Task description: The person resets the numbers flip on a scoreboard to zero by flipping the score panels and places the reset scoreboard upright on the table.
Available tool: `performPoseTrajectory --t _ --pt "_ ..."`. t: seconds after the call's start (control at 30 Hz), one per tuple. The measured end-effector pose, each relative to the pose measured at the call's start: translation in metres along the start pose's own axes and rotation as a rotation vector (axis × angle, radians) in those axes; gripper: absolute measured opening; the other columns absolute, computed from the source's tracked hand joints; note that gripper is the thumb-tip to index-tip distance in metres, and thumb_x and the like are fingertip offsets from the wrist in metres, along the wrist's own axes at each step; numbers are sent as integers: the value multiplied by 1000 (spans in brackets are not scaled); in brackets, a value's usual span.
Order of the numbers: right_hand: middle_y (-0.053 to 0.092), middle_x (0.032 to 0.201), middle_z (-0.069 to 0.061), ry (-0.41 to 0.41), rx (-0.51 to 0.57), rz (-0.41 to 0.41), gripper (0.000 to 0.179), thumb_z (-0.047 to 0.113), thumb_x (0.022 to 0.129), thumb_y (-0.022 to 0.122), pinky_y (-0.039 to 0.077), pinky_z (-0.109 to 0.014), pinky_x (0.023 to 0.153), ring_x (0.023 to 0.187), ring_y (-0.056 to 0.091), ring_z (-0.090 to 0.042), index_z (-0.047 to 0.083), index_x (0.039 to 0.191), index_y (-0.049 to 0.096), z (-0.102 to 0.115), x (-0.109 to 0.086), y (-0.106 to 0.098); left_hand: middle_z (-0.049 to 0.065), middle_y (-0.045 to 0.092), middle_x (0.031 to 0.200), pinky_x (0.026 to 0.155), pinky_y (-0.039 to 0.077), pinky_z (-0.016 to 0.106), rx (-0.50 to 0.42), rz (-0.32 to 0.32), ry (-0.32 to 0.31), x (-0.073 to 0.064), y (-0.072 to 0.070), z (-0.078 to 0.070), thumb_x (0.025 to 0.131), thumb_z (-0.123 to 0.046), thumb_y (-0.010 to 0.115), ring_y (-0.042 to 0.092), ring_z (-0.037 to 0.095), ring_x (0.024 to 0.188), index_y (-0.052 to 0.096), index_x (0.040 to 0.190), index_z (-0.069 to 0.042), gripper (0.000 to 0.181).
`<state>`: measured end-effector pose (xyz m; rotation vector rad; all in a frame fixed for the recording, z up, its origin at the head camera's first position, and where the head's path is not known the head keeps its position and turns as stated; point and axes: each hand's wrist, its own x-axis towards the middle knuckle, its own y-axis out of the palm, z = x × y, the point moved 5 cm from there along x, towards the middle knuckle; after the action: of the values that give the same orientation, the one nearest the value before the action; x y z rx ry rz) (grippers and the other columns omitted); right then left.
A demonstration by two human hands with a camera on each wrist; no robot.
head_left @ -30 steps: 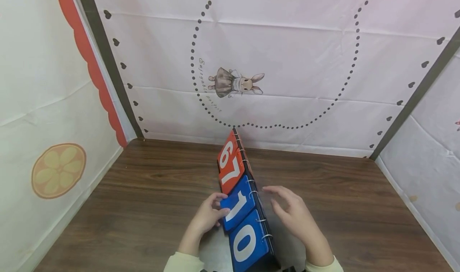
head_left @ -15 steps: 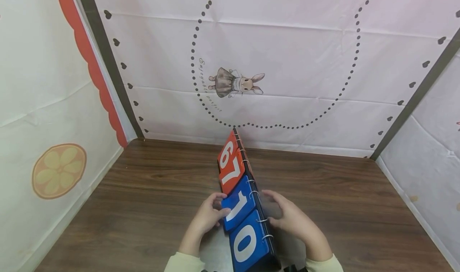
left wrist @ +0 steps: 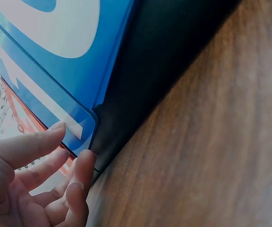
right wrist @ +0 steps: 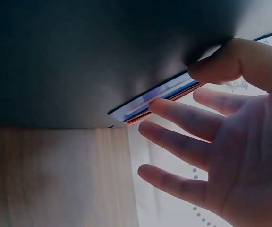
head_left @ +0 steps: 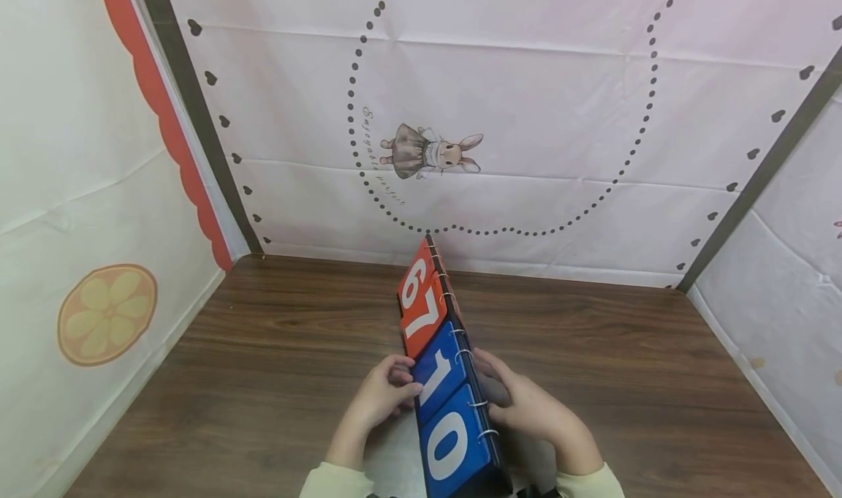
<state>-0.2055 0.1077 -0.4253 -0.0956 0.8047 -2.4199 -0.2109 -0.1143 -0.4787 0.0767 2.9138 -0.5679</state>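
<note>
A flip scoreboard stands on the table like a tent, its blue "1" card (head_left: 434,374) and blue "0" card (head_left: 449,439) hanging from metal rings along the top. My left hand (head_left: 378,395) is at the lower edge of the "1" card. In the left wrist view the thumb tip overlaps the card's face, with loosely bent fingers (left wrist: 85,165) just below its edge. On the other side, my right hand (head_left: 529,403) is beside the black back panel (right wrist: 103,61). Its fingers are spread and fairly straight, the thumb at the panel's edge.
Red digit cards (head_left: 424,300) fill the far half of the scoreboard, which reaches close to the back wall cloth (head_left: 526,118). The table (head_left: 276,366) is brown wood grain. Printed cloth walls (head_left: 85,191) enclose it at the sides.
My right hand has moved left, in to the scoreboard's back. The "1" card, tilted out at its lower edge before, now lies flatter against the board. The left hand has barely moved.
</note>
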Motion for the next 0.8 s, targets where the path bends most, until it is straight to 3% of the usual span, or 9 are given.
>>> performPoseTrajectory --t 0.4,0.6,0.8 --pt "43 137 -20 41 -2 -6 72 10 84 65 41 -60 87 121 43 -42 12 145 26 0 -1 -4 9 60 95 62 53 34 14 -3 1 0 0 -1 81 -24 73 60 20 70 53 118 -6 45" --pt "42 139 -16 42 -23 -33 55 2 91 49 39 -56 92 123 42 -38 10 142 32 0 -2 -5 9 60 95 62 53 35 18 7 6 0 0 -1 81 -25 72 60 20 71 53 118 -7 45" --pt "48 134 -13 -15 -89 -138 41 1 94 38 33 -58 97 123 42 -37 10 132 49 -1 -5 -18 8 58 93 60 52 33 22 -8 16 -1 -1 -4 84 -29 68 58 20 69 53 117 -8 42"
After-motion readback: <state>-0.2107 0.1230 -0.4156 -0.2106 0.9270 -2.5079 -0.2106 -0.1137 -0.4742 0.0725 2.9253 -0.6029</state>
